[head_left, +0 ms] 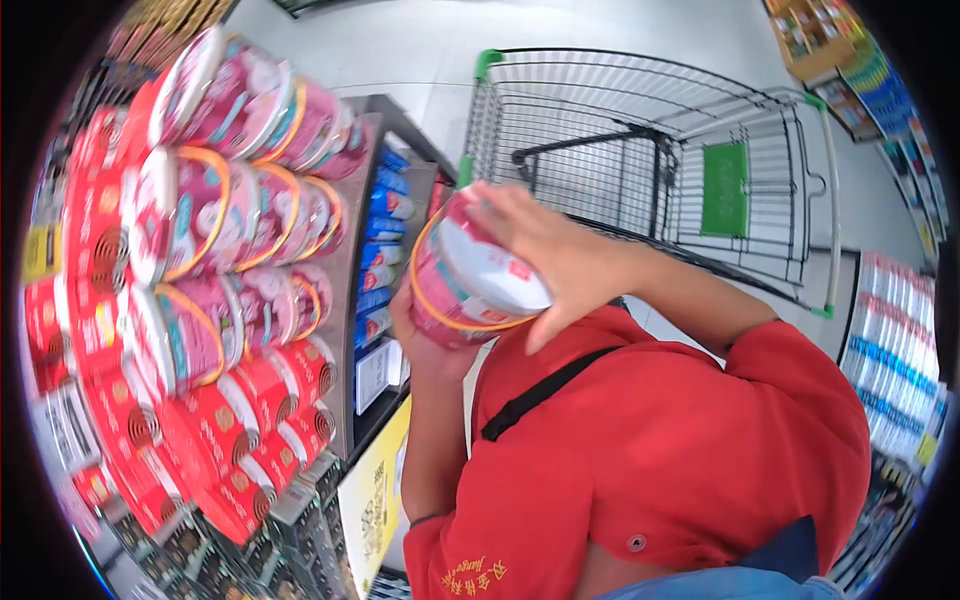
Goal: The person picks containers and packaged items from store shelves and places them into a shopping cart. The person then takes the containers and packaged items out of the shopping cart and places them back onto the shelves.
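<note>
A round pink tub [452,283] with a white lid and an orange carrying band is held in front of my chest, its lid tilted up towards me. My left hand [437,335] supports it from below and on the left, fingers partly hidden by the tub. Across the lid reaches my right hand [565,245], its fingers over the far edge and its thumb near the close rim. Similar pink tubs [205,215] lie on their sides in rows to my left, lids outward, several with orange bands.
Red packs [240,405] with spiral marks sit below and beside the tubs. A wire shopping cart [590,110] with green corners stands ahead. Blue packs [385,240] fill a shelf by my left arm. A yellow sign [375,505] hangs below. Shelved goods [890,350] line the right.
</note>
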{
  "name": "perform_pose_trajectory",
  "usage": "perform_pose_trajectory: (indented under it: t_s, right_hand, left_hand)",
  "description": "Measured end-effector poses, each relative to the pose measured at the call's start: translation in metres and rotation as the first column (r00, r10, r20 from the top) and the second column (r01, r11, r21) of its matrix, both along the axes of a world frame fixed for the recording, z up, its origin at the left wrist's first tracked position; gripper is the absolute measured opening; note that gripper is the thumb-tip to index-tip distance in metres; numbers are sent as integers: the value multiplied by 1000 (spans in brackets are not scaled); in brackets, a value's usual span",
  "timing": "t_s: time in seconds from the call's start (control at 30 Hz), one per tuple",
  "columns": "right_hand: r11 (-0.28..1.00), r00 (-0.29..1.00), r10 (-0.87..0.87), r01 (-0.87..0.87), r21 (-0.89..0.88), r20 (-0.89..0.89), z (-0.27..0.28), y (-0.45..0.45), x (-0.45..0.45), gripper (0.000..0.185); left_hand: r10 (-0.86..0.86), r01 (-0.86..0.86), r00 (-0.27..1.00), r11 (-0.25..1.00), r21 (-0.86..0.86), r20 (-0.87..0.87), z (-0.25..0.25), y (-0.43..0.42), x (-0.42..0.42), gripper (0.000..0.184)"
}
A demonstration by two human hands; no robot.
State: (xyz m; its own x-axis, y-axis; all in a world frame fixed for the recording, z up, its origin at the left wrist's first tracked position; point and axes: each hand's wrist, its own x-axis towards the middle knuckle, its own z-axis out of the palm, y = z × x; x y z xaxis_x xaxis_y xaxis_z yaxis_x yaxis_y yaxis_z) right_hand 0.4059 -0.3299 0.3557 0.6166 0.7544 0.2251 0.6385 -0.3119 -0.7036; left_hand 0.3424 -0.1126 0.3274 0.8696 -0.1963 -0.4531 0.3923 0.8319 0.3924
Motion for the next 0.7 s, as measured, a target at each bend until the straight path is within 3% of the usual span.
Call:
perform_pose_trajectory:
  t_s: [0.07,0.23,0.3,0.33,0.37,0.43,0.5,0.53,0.57,0.6,0.63,0.7]
  right_hand:
    - [1000,978,-22,21,-9,-206,-13,0,-2,139]
    - [993,950,-113,121,7,-290,-36,-8,2,133]
    - [967,942,-112,176,183,-317,-54,-10,12,124]
    - [951,964,-128,186,247,-235,-61,-15,17,118]
    - [950,962,-120,183,252,-245,-68,-20,21,118]
    - [878,830,-17,279,389,-558,-77,-32,27,122]
    - [708,635,143,470,527,-759,-77,-49,33,117]
    - [708,607,76,526,471,-791,-89,-63,38,113]
    - [614,483,85,664,428,-871,-96,-75,40,106]
    - [509,391,175,749,423,-904,-112,-89,45,98]
    - [457,374,135,798,392,-918,-113,-99,49,95]
    - [416,321,-27,865,281,-947,-118,-111,65,92]
  left_hand:
    - [-3,3,1000,999,50,-18,-13,-2,-5,68]
    - [-44,43,999,989,139,4,-17,-15,5,75]
    - [-72,74,997,981,182,-15,-20,-20,13,74]
    - [-87,89,996,972,215,-21,-21,-24,17,75]
    - [-81,86,996,971,222,-31,-20,-31,21,75]
    - [-115,116,993,949,293,-18,-13,-44,30,79]
    - [-171,178,984,949,259,-50,-17,-43,30,83]
    - [-237,227,971,938,263,9,-28,-40,29,84]
    - [-297,269,952,925,269,70,-35,-37,28,84]
    - [-348,276,934,848,452,82,-35,-33,26,85]
    - [-327,261,942,853,453,74,-37,-28,23,85]
    - [-357,284,933,646,708,-48,-47,-12,10,84]
